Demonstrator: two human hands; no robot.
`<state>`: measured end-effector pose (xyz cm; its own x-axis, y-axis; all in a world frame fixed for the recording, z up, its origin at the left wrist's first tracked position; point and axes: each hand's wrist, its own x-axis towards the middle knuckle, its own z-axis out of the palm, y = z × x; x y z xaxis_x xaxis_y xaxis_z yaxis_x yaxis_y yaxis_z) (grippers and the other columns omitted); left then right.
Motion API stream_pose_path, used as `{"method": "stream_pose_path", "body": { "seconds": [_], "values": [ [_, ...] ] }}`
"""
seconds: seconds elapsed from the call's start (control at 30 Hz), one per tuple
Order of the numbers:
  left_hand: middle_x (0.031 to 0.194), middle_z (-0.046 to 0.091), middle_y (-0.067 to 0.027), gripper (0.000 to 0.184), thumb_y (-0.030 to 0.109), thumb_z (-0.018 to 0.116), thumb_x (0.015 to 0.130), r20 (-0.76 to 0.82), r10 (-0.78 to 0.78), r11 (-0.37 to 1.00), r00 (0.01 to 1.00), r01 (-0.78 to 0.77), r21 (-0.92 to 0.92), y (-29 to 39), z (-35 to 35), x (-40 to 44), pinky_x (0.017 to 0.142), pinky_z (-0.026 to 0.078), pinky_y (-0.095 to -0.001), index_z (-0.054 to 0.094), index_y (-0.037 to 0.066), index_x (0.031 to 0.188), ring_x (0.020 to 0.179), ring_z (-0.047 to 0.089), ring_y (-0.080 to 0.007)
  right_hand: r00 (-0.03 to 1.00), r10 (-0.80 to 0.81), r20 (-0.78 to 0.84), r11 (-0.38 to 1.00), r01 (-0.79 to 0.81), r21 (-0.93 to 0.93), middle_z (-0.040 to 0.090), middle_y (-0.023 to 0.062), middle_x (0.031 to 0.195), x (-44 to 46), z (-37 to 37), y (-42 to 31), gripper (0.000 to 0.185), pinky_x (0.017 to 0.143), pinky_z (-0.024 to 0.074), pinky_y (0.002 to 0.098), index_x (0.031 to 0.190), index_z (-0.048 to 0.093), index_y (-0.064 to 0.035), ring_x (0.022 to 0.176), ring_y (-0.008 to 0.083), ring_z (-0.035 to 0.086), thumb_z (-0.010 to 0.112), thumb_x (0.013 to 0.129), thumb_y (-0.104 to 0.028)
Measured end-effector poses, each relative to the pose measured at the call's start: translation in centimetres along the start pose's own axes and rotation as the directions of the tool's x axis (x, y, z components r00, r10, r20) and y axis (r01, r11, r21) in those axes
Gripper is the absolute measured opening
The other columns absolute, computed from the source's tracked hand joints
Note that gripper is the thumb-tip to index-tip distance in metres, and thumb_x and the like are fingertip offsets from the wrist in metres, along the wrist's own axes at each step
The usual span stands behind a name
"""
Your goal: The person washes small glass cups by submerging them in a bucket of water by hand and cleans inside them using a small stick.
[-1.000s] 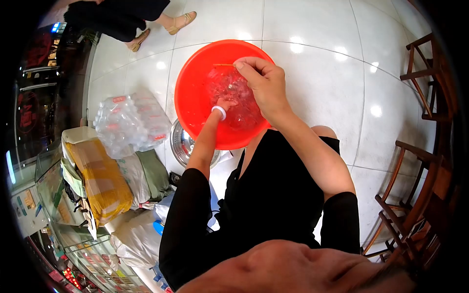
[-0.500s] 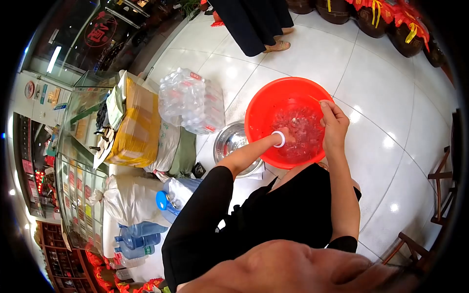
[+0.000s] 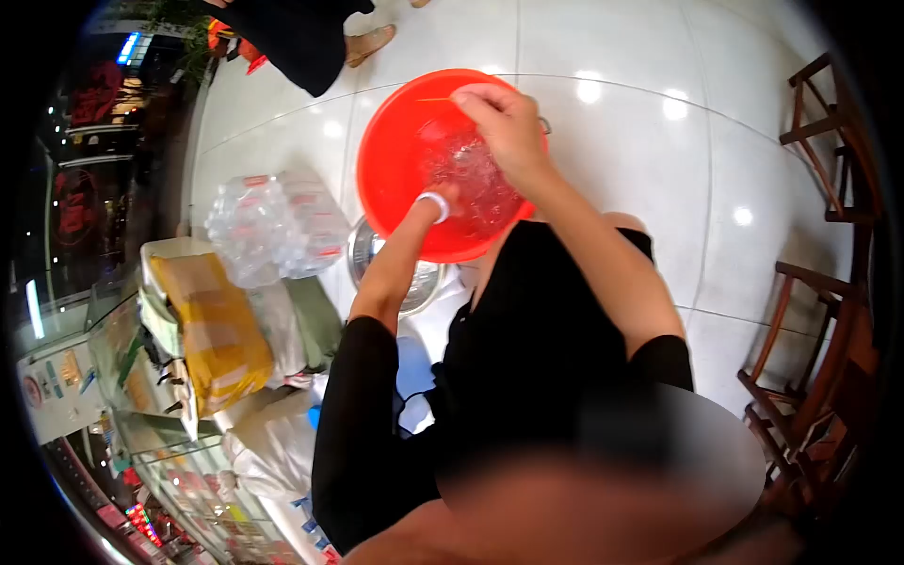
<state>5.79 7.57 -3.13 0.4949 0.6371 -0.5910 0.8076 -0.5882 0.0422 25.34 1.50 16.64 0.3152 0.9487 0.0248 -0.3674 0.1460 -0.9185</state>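
A round red basin [image 3: 391, 160] stands on the tiled floor, with rippling water and clear, glinting items in it. My left hand [image 3: 448, 196], with a white bracelet at the wrist, reaches down into the basin; its fingers are blurred among the splashes. Over the basin's far right part, my right hand [image 3: 499, 118] pinches a thin orange stick [image 3: 433, 99] between thumb and fingertips, and the stick points left. Partly under my left forearm, a steel bowl [image 3: 419, 287] sits beside the basin.
Wrapped plastic bottles [image 3: 273, 226] and a yellow-taped box [image 3: 217, 330] stand left of the basin, near a glass case [image 3: 179, 471]. Another person's sandalled foot [image 3: 369, 44] is beyond the basin. Wooden chairs [image 3: 800, 358] line the right side.
The view has swung right and back. The other person's legs have shifted. My right hand still holds the stick over the basin, and my left hand remains down in it.
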Motion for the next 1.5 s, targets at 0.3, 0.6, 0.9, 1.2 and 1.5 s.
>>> {"method": "stream_pose_path", "body": {
  "seconds": [0.3,0.6,0.9,1.2,1.5],
  "values": [
    [0.072,0.059,-0.0194,0.04,0.034,0.062,0.067,-0.189,-0.012,0.259,0.982,-0.18,-0.949,0.1,-10.0,-3.3,0.06,0.046,-0.0343,0.058,-0.002,0.084,0.064,0.058,-0.0265,0.998,-0.018,0.068,0.996,0.012,0.085,0.057,0.0018,0.065,1.4,-0.1,-0.6,0.018,0.055,0.0397,0.0206,0.08,0.06,0.0054,0.061,0.0058,0.049,0.057,0.077,-0.012],
    [0.089,0.06,-0.0221,0.045,0.03,0.062,0.068,-0.21,-0.012,0.783,0.978,-0.121,-0.609,-0.4,-7.6,-4.0,0.074,0.046,-0.041,0.055,-0.004,0.097,0.082,0.058,-0.0356,0.992,-0.024,0.126,0.999,0.021,0.025,0.06,0.0019,0.076,0.8,-0.2,-1.2,0.016,0.066,0.042,0.0196,0.086,0.061,0.0031,0.071,0.007,0.052,0.056,0.08,-0.011],
    [0.09,0.059,-0.0234,0.041,0.035,0.046,0.074,0.032,0.044,0.946,0.999,-0.031,-0.321,0.6,-4.8,-4.2,0.08,0.044,-0.0402,0.062,0.001,0.091,0.086,0.058,-0.0338,0.986,-0.075,0.152,0.997,0.07,0.034,0.06,0.0019,0.078,0.5,0.1,-1.5,0.016,0.064,0.0417,0.0193,0.087,0.06,0.0037,0.071,0.0057,0.052,0.056,0.08,-0.01],
    [0.096,0.057,-0.0232,0.042,0.036,0.041,0.079,0.122,-0.005,0.994,0.993,0.018,-0.106,1.1,-0.1,-4.7,0.083,0.041,-0.0429,0.06,0.0,0.093,0.091,0.056,-0.0349,0.99,-0.027,0.139,0.999,0.024,0.021,0.057,0.0008,0.069,0.9,-0.4,-1.5,0.015,0.055,0.0392,0.0197,0.082,0.06,0.0035,0.063,0.005,0.049,0.056,0.08,-0.011],
    [0.087,0.058,-0.0246,0.046,0.04,0.046,0.074,0.173,0.167,0.973,0.971,-0.19,0.13,1.1,0.3,-4.8,0.073,0.045,-0.0418,0.06,0.001,0.094,0.083,0.058,-0.0341,0.979,-0.027,0.201,0.999,0.034,-0.033,0.059,0.0014,0.078,0.8,-0.1,-0.7,0.014,0.064,0.0409,0.0197,0.086,0.06,0.0019,0.071,0.0066,0.052,0.056,0.08,-0.011]
  ]
}}
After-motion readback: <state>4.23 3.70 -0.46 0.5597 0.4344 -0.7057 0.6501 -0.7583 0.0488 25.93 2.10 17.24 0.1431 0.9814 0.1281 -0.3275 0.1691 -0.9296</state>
